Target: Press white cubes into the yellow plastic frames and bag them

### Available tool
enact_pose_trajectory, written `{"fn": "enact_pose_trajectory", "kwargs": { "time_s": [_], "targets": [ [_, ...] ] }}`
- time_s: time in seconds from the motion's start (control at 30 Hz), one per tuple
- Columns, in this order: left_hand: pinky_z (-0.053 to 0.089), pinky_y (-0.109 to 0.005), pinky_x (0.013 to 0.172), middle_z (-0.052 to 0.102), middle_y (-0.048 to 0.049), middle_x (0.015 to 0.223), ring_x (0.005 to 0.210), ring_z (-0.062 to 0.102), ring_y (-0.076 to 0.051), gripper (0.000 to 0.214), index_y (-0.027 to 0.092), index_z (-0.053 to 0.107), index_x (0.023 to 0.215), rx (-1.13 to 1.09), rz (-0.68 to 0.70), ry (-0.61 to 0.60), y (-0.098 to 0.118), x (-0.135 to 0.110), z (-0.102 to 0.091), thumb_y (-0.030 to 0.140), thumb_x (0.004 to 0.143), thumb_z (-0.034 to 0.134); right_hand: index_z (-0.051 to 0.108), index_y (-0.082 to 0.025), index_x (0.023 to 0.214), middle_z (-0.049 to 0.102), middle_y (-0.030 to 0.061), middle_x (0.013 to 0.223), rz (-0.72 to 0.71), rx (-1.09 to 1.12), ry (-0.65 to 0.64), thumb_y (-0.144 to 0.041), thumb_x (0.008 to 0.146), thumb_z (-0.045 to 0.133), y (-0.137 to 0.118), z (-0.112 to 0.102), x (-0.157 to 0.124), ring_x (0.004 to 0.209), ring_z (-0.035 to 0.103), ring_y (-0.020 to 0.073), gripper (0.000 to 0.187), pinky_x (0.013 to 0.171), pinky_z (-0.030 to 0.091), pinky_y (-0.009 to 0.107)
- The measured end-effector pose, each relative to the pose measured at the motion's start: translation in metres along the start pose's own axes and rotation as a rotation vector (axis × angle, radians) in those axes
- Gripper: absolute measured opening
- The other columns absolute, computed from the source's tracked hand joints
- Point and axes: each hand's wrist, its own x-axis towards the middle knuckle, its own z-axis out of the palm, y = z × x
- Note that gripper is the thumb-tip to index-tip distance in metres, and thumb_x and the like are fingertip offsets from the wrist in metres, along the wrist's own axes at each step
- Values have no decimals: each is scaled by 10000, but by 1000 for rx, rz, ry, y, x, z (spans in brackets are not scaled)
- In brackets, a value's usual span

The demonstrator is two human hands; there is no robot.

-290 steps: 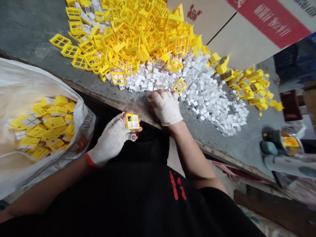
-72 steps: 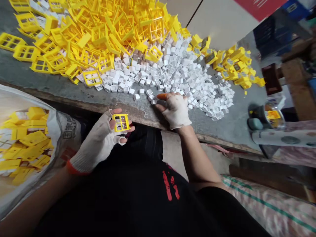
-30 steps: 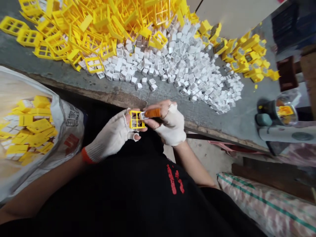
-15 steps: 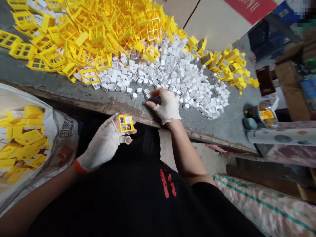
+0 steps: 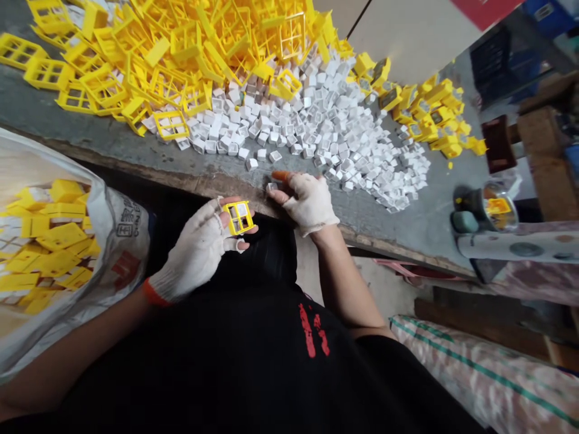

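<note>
My left hand (image 5: 194, 250), in a white fingerless glove with an orange cuff, holds a small yellow plastic frame (image 5: 232, 225) in front of the table edge. The frame is divided into square openings, and a white square piece (image 5: 243, 209) fills one of them. At the table's front edge my right hand (image 5: 310, 202), gloved in white too, pinches a small white cube-shaped piece (image 5: 271, 187) between thumb and fingertips. Behind it spreads a heap of similar white pieces (image 5: 316, 126). A large pile of yellow frames (image 5: 172, 60) lies at the back left.
Yellow blocks (image 5: 443, 114) lie at the table's right part. An open sack (image 5: 120, 223) of yellow pieces stands at the left. On the right are a clear container (image 5: 506, 211) and a patterned roll (image 5: 520, 246). The worn wooden table edge (image 5: 203, 187) runs before me.
My right hand has drawn back from the white heap toward the table edge with a white piece in its fingertips. My left hand still holds the yellow frame, now slightly tilted; the view has shifted.
</note>
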Motion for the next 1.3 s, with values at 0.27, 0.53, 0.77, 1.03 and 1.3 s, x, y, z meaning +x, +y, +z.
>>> {"fn": "enact_pose_trajectory", "kwargs": {
  "time_s": [0.27,0.53,0.77,1.03,1.3],
  "targets": [
    [569,-312,616,802,-104,1089,862,783,-260,363,216,693,1107,-42,-13,39,-5,3,-3,490,925,846,789,-285,1317,827,115,1247,-65,27,74,-373,909,762,20,2,-11,1142,728,365,418,1005,547,560],
    [525,-291,578,818,-92,990,773,748,-235,313,195,745,1046,-65,-124,-4,-3,-1,5,486,948,803,846,-296,1152,854,85,1169,-349,130,41,-486,1062,654,-21,-7,-17,1093,745,328,285,1046,541,552],
    [439,-275,467,778,-96,768,561,646,-198,449,190,782,896,42,-406,-85,3,-7,0,625,981,708,844,-388,1208,855,-5,1291,-797,72,-196,-428,1129,580,-43,-29,-13,1207,728,282,279,1013,493,499],
    [469,-266,504,785,-74,806,635,716,-224,353,202,784,977,-29,-435,-193,-5,-1,-13,548,995,717,771,-290,1335,832,15,1375,-955,-3,-160,-366,1181,466,-42,-27,-20,1216,696,233,350,948,405,459],
    [424,-255,487,764,-93,738,545,635,-176,614,158,765,909,1,-538,-71,7,-2,5,501,1184,337,822,-341,1273,850,16,1289,-780,75,-206,-478,1151,510,-30,-24,-11,1173,724,285,362,1004,459,503]
  ]
}}
